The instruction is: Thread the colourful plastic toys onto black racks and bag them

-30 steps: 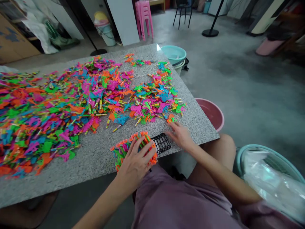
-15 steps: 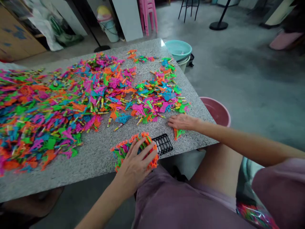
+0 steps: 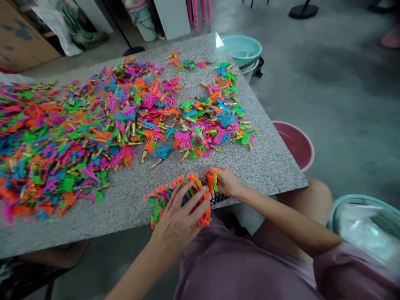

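At the near table edge, a packed row of small plastic toy guns [image 3: 161, 200] in green, orange, pink and blue stands with orange tips up. My left hand [image 3: 178, 216] lies over the right end of this row, its fingers curved across and pressing on the toys. My right hand [image 3: 227, 182] pinches a few orange and green toy guns [image 3: 212, 181] beside the row's right end. Under them shows part of a black plastic rack [image 3: 219, 197] with slots, mostly covered by the row and my right hand.
A wide pile of loose toy guns [image 3: 62, 141] covers the left and middle of the speckled stone table [image 3: 131, 208]. A smaller heap [image 3: 215, 125] lies ahead. Off the right edge stand a turquoise basin [image 3: 242, 48], a pink basin [image 3: 295, 146] and a blue-rimmed tub [image 3: 337, 208] with clear plastic bags.
My right hand has moved left from the table's right side to the row's end, carrying the orange and green toy guns. My left hand stays on the row. The view has shifted slightly.
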